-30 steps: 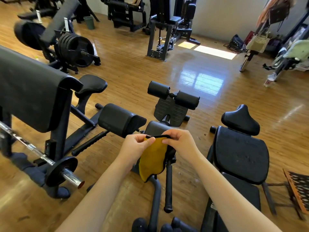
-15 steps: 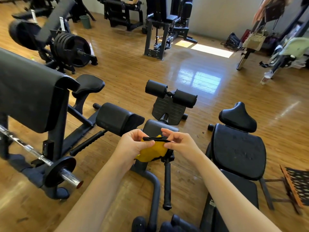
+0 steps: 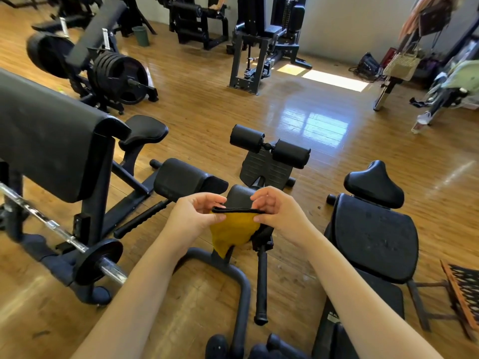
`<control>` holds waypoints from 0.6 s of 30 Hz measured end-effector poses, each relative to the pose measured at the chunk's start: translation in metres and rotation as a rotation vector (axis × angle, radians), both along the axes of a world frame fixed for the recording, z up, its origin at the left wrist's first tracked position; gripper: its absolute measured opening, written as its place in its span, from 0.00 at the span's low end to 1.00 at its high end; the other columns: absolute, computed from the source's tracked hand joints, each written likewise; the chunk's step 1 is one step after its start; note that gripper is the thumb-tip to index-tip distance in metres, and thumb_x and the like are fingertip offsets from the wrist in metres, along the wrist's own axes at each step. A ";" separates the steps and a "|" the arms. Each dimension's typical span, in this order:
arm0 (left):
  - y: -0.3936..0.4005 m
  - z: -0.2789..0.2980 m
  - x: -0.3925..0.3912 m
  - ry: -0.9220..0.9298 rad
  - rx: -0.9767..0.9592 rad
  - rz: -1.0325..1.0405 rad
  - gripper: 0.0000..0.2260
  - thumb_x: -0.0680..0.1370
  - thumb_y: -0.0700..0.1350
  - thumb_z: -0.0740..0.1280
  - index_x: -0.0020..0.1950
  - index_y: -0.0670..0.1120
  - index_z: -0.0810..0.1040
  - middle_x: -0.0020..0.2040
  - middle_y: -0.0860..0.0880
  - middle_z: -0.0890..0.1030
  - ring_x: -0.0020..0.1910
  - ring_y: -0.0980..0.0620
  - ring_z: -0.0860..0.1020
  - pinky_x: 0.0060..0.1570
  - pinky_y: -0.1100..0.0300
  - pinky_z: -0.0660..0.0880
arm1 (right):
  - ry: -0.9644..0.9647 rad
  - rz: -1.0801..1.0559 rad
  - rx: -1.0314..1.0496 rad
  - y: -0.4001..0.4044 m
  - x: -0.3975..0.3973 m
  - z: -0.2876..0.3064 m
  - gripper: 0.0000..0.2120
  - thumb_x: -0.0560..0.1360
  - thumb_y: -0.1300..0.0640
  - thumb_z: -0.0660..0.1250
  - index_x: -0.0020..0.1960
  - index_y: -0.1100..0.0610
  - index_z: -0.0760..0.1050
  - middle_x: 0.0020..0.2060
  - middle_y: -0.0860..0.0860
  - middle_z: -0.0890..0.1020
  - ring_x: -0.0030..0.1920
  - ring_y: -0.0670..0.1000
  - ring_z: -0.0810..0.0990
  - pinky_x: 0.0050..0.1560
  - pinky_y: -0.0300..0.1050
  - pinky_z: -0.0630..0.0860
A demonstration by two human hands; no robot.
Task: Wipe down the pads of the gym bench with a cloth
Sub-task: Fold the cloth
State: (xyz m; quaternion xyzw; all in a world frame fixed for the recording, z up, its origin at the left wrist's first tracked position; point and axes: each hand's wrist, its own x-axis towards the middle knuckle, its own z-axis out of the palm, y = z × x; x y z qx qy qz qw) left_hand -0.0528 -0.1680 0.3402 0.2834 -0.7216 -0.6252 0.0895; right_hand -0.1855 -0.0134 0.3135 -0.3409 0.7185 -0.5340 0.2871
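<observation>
A yellow cloth (image 3: 232, 229) with a black trimmed edge hangs between my hands in front of me. My left hand (image 3: 193, 216) pinches its top edge at the left, and my right hand (image 3: 278, 211) pinches it at the right. Just beyond the cloth are the black pads of the gym bench: a left hip pad (image 3: 181, 178), a second hip pad (image 3: 238, 196) partly hidden by my hands, and two roller pads (image 3: 269, 149) over a footplate. The hands are above the bench, not touching any pad.
A black adjustable bench (image 3: 373, 237) stands at the right. A preacher curl pad (image 3: 49, 141) with a loaded barbell (image 3: 101, 263) stands at the left. The bench's frame and handle bar (image 3: 260, 283) lie below my hands. More machines line the back wall on the wooden floor.
The cloth was bunched up between my hands half a second ago; now its top edge is stretched out flat and the cloth hangs down again.
</observation>
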 end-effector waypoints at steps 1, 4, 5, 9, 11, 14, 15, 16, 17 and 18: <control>0.000 0.001 0.000 0.006 0.021 0.011 0.14 0.69 0.32 0.71 0.48 0.50 0.81 0.45 0.47 0.82 0.48 0.49 0.80 0.54 0.52 0.77 | 0.033 0.011 0.022 0.000 -0.001 0.002 0.18 0.68 0.70 0.69 0.50 0.51 0.74 0.41 0.46 0.79 0.44 0.44 0.79 0.49 0.37 0.78; 0.000 0.004 -0.003 -0.054 -0.030 -0.073 0.14 0.70 0.36 0.72 0.50 0.52 0.81 0.47 0.46 0.82 0.49 0.48 0.80 0.53 0.52 0.77 | 0.131 0.021 0.067 -0.002 -0.002 0.007 0.15 0.70 0.70 0.68 0.49 0.52 0.76 0.43 0.46 0.79 0.48 0.46 0.79 0.50 0.37 0.77; -0.001 0.006 -0.004 -0.090 -0.067 -0.122 0.13 0.70 0.38 0.73 0.51 0.52 0.80 0.47 0.47 0.81 0.49 0.49 0.80 0.53 0.54 0.77 | 0.136 0.017 0.057 -0.003 -0.001 0.010 0.15 0.70 0.70 0.67 0.49 0.52 0.77 0.45 0.47 0.80 0.49 0.47 0.80 0.52 0.38 0.77; -0.001 0.014 -0.007 -0.121 -0.146 -0.169 0.06 0.71 0.40 0.73 0.44 0.50 0.81 0.41 0.52 0.83 0.42 0.58 0.80 0.42 0.65 0.75 | 0.152 0.050 0.061 -0.004 -0.003 0.021 0.15 0.71 0.71 0.66 0.50 0.53 0.77 0.44 0.43 0.78 0.48 0.42 0.79 0.51 0.32 0.76; 0.000 0.015 -0.009 -0.101 -0.186 -0.152 0.05 0.70 0.39 0.73 0.41 0.49 0.81 0.38 0.52 0.83 0.40 0.57 0.80 0.40 0.66 0.74 | 0.229 0.094 0.133 -0.005 -0.005 0.023 0.15 0.72 0.70 0.65 0.51 0.52 0.78 0.44 0.42 0.76 0.48 0.40 0.77 0.49 0.30 0.74; 0.005 0.015 -0.012 -0.079 -0.271 -0.127 0.05 0.68 0.40 0.75 0.39 0.47 0.80 0.37 0.51 0.80 0.38 0.56 0.78 0.38 0.65 0.71 | 0.308 0.108 0.210 -0.007 -0.005 0.020 0.12 0.72 0.67 0.66 0.52 0.54 0.79 0.43 0.41 0.75 0.46 0.39 0.75 0.50 0.31 0.72; 0.008 0.015 -0.014 -0.070 -0.293 -0.116 0.06 0.68 0.41 0.75 0.38 0.46 0.78 0.37 0.51 0.79 0.38 0.56 0.77 0.39 0.65 0.71 | 0.313 0.093 0.214 -0.008 -0.004 0.018 0.11 0.72 0.66 0.66 0.51 0.55 0.79 0.42 0.41 0.75 0.46 0.39 0.74 0.50 0.32 0.72; 0.010 0.015 -0.015 -0.055 -0.290 -0.105 0.07 0.68 0.40 0.75 0.38 0.45 0.78 0.38 0.51 0.79 0.39 0.57 0.77 0.40 0.64 0.72 | 0.312 0.076 0.206 -0.007 -0.003 0.017 0.10 0.72 0.66 0.67 0.50 0.55 0.80 0.41 0.40 0.75 0.45 0.39 0.75 0.51 0.33 0.71; 0.011 0.016 -0.015 -0.041 -0.263 -0.094 0.07 0.69 0.39 0.75 0.38 0.45 0.77 0.41 0.51 0.80 0.41 0.56 0.78 0.43 0.63 0.74 | 0.311 0.062 0.194 -0.006 -0.003 0.017 0.09 0.72 0.65 0.67 0.49 0.56 0.80 0.41 0.41 0.76 0.45 0.39 0.75 0.51 0.33 0.71; 0.011 0.016 -0.015 -0.028 -0.227 -0.084 0.07 0.69 0.38 0.74 0.38 0.44 0.77 0.43 0.51 0.81 0.43 0.56 0.79 0.45 0.63 0.75 | 0.315 0.054 0.186 -0.005 -0.002 0.017 0.09 0.72 0.65 0.67 0.50 0.56 0.80 0.41 0.42 0.77 0.45 0.40 0.76 0.51 0.33 0.71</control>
